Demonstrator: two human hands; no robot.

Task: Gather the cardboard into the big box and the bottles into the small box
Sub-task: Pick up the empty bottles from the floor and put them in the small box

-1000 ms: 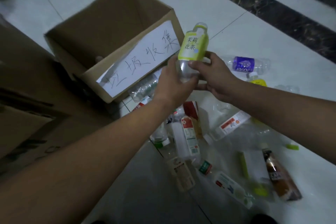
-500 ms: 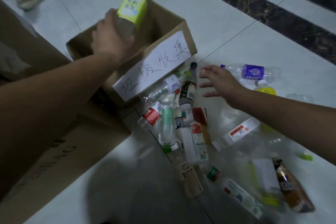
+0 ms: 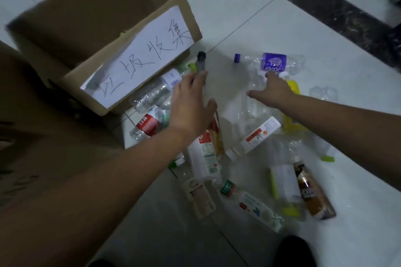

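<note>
The small cardboard box [image 3: 138, 67] with a handwritten paper label stands open at the upper left. Several plastic bottles lie scattered on the white floor in front of it. My left hand [image 3: 191, 104] hovers open over the pile, fingers spread, just below a black-capped bottle [image 3: 201, 62]. My right hand [image 3: 273, 91] is open too, reaching onto a clear bottle beside the purple-labelled bottle [image 3: 271, 62]. A yellow bottle [image 3: 293, 86] lies partly under my right wrist. A red-labelled bottle [image 3: 147, 124] lies near the box corner.
Flattened brown cardboard [image 3: 32, 136] covers the floor at the left. A brown drink bottle [image 3: 310, 193] and a white-labelled bottle [image 3: 260, 134] lie nearer me. A dark marble strip [image 3: 325, 4] crosses the floor at the upper right. A dark shoe tip [image 3: 295, 251] shows at the bottom.
My left hand carried the yellow-green tea bottle over the small box, let it go, and came back empty to the pile. My right hand reached further toward the purple-labelled bottle.
</note>
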